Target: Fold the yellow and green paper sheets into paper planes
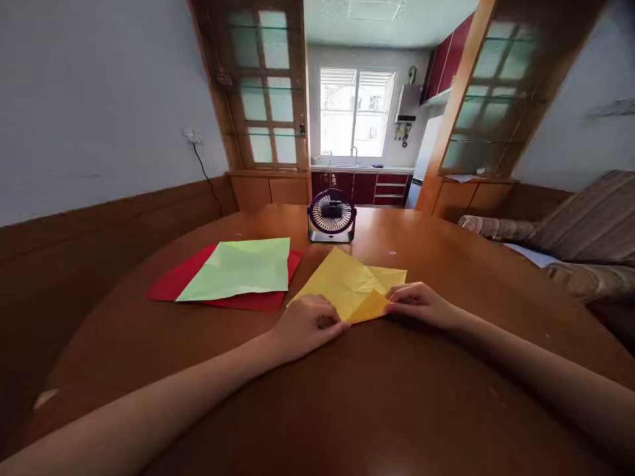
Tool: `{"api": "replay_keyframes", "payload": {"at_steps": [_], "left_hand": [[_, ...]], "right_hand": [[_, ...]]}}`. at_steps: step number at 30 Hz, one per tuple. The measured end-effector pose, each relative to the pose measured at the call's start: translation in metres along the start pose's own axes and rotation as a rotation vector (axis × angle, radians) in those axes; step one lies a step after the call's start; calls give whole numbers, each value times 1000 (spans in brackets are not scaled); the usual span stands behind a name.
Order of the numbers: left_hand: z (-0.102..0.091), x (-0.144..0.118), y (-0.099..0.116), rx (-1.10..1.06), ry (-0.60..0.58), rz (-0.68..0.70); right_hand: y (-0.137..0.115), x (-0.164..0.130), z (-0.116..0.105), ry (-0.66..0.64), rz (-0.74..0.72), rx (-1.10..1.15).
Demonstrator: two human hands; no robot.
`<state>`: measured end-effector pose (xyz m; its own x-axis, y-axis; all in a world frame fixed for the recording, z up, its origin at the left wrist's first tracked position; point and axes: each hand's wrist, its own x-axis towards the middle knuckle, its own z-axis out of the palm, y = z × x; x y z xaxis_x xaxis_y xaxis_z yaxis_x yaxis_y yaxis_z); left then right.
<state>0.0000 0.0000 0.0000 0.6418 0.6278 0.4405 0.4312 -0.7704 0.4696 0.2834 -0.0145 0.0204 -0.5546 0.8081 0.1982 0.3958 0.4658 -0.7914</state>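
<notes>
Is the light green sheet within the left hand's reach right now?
Probably yes: the light green sheet lies uncovered on red paper, beyond and left of the left hand, with nothing standing between them. The hand would likely first have to leave the yellow paper.

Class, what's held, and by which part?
Yellow paper: right fingers hold the folded flap by its right corner; left hand rests on the near-left edge.
</notes>
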Motion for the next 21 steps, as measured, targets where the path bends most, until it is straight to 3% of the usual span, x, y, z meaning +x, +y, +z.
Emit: {"api": "replay_keyframes", "payload": {"at_steps": [5,11,21], "left_hand": [[-1,1,5,-17,6,-138],[1,2,6,-49,6,-153],[3,5,1,-18,21,-180]], "right_hand": [[8,3,4,64,65,-7],[20,5,8,165,77,-174],[14,8,14,227,111,-345]]}}
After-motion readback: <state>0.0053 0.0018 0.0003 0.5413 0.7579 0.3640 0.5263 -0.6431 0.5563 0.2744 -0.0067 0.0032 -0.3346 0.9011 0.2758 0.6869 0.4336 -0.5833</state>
